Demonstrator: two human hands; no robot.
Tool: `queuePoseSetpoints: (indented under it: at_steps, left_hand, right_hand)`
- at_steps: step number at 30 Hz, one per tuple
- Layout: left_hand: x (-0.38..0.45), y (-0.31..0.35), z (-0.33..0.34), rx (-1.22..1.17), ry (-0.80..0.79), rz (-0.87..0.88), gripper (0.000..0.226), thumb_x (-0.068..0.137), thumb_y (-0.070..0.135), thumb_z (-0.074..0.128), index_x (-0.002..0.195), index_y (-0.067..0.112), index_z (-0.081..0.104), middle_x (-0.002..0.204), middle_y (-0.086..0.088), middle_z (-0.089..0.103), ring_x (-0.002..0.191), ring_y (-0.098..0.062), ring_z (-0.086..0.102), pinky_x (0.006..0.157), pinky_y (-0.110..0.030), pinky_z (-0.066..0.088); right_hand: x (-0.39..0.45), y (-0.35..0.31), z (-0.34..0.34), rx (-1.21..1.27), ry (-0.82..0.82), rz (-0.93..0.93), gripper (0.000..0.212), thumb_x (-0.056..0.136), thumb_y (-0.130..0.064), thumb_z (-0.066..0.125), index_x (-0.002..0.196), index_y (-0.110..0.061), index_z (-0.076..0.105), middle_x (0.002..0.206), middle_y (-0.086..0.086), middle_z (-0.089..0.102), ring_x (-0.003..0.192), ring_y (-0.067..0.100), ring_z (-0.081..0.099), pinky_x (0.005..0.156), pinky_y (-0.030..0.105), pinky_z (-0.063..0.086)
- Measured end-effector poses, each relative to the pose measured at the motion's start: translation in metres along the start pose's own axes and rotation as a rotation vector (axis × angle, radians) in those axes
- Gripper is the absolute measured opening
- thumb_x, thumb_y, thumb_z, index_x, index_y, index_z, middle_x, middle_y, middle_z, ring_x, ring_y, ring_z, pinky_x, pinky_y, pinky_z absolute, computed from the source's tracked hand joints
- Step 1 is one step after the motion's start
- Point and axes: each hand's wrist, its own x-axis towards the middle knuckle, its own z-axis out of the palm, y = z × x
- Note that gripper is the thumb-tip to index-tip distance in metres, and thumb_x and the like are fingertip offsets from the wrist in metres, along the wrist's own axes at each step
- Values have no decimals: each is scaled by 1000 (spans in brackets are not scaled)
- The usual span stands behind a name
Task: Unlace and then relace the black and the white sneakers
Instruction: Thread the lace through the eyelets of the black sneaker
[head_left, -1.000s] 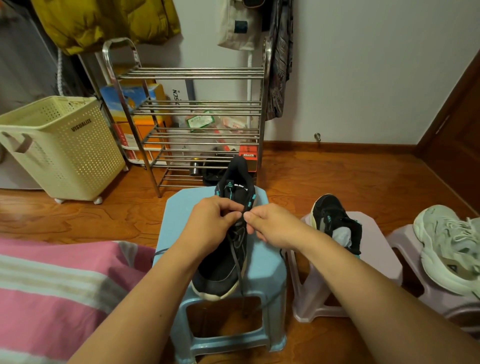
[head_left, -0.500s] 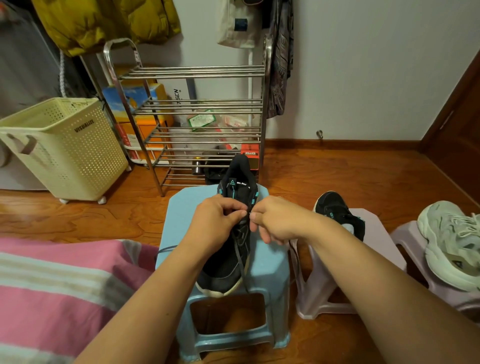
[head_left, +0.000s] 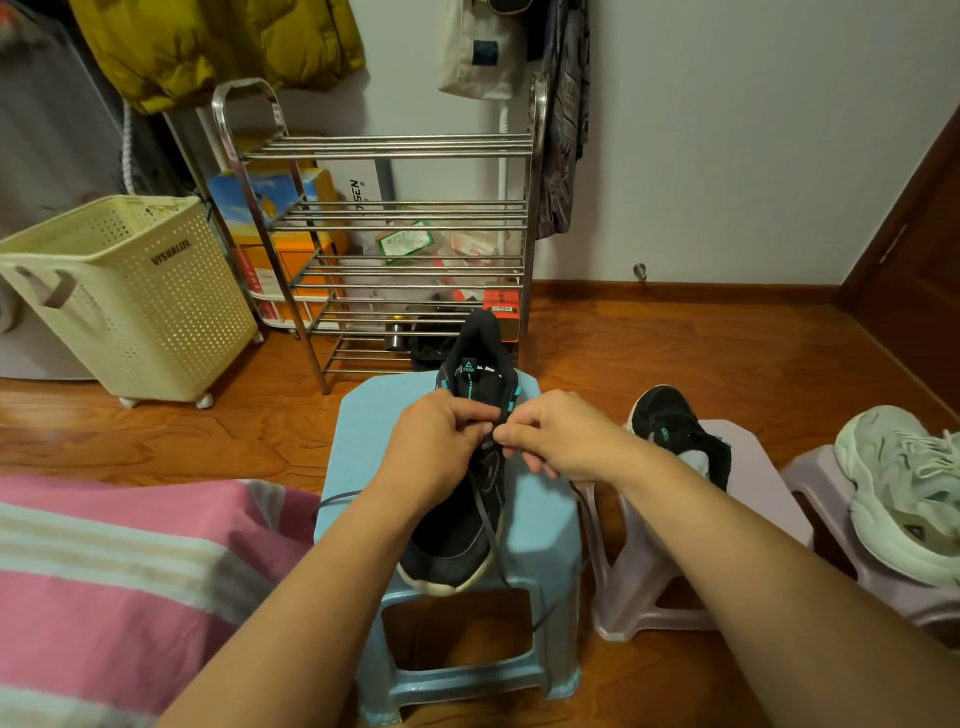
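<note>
A black sneaker (head_left: 457, 540) with teal trim lies on the blue stool (head_left: 540, 525), its toe toward me. My left hand (head_left: 441, 436) and my right hand (head_left: 556, 436) meet over its eyelets, and each pinches the dark lace (head_left: 491, 535). Loose lace trails down over the toe and off the stool's front and left side. A second black sneaker (head_left: 680, 436) rests on a lilac stool (head_left: 763, 499). A white sneaker (head_left: 904, 488) lies on another lilac stool (head_left: 810, 467) at the right edge.
A steel shoe rack (head_left: 405, 249) stands behind the blue stool. A cream laundry basket (head_left: 130, 291) on wheels sits at the left. A pink striped cloth (head_left: 119, 582) fills the near left. A wooden door (head_left: 919, 270) lies at the far right.
Both hands stay pinched together over the eyelets of the black sneaker, with the right hand shifting slightly. The view has shifted a little.
</note>
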Motion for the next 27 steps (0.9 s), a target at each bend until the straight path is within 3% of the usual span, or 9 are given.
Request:
queuePoseSetpoints:
  at_steps: [7, 11, 14, 17, 19, 21, 24, 26, 27]
  left_hand:
    - [3, 8, 3, 33, 23, -37, 17, 92, 17, 71, 85, 32, 73, 84, 4, 72, 84, -17, 68, 84, -40, 57]
    - [-3, 12, 5, 107, 121, -27, 14, 96, 15, 63, 89, 25, 70, 92, 5, 69, 91, -19, 65, 86, -41, 55]
    - [-8, 7, -8, -34, 175, -89, 14, 101, 17, 58, 93, 26, 64, 95, 5, 66, 91, -18, 65, 85, -44, 57]
    - [-13, 3, -17, -64, 138, -66, 14, 102, 17, 58, 94, 27, 62, 96, 7, 66, 90, -14, 65, 84, -39, 57]
    - [-17, 5, -17, -112, 154, -43, 15, 101, 13, 57, 92, 24, 63, 92, 5, 67, 89, -16, 66, 82, -33, 56]
    - [-13, -3, -31, -391, 282, -132, 14, 102, 7, 54, 94, 14, 63, 89, -2, 68, 81, -18, 69, 76, -32, 58]
    - [-11, -48, -88, -876, 739, -362, 12, 101, -1, 47, 98, 5, 57, 88, -10, 62, 61, -14, 61, 64, -28, 57]
    - [-19, -92, -119, -861, 939, -521, 9, 93, 1, 53, 94, 9, 56, 91, -14, 60, 65, -18, 61, 65, -31, 53]
    - [-22, -108, -125, -647, 949, -604, 11, 89, 5, 56, 99, 8, 59, 97, -19, 62, 77, -26, 64, 73, -36, 51]
  right_hand:
    - [3, 0, -3, 65, -45, 101, 38, 95, -44, 65, 81, -9, 65, 63, 4, 68, 52, 11, 59, 57, 24, 48]
    - [-1, 1, -5, -99, -1, 52, 25, 92, -42, 70, 96, -19, 62, 71, -3, 65, 62, 10, 60, 57, 23, 42]
    - [-3, 3, 0, -119, 83, 70, 32, 92, -55, 62, 104, -25, 59, 79, -5, 63, 69, 13, 60, 59, 25, 41]
    - [8, -8, 1, 211, 260, 185, 47, 93, -64, 54, 91, -17, 58, 75, 0, 66, 56, 12, 61, 61, 29, 47]
    - [15, -12, 3, 151, 290, 220, 45, 94, -56, 57, 76, -15, 55, 66, 4, 61, 57, 18, 59, 63, 32, 45]
    - [20, -14, 5, 140, 283, 227, 39, 93, -44, 57, 66, -16, 55, 59, 6, 58, 58, 23, 58, 64, 35, 45]
    - [22, -14, 1, 125, 309, 240, 35, 93, -27, 54, 61, -13, 59, 53, 3, 59, 49, 17, 58, 59, 31, 44]
    - [22, -16, 2, 170, 316, 218, 32, 94, -26, 54, 66, -12, 60, 57, 1, 60, 49, 14, 61, 61, 31, 46]
    - [23, -17, 5, 188, 315, 210, 31, 95, -26, 55, 68, -12, 60, 60, 2, 61, 52, 13, 64, 60, 28, 47]
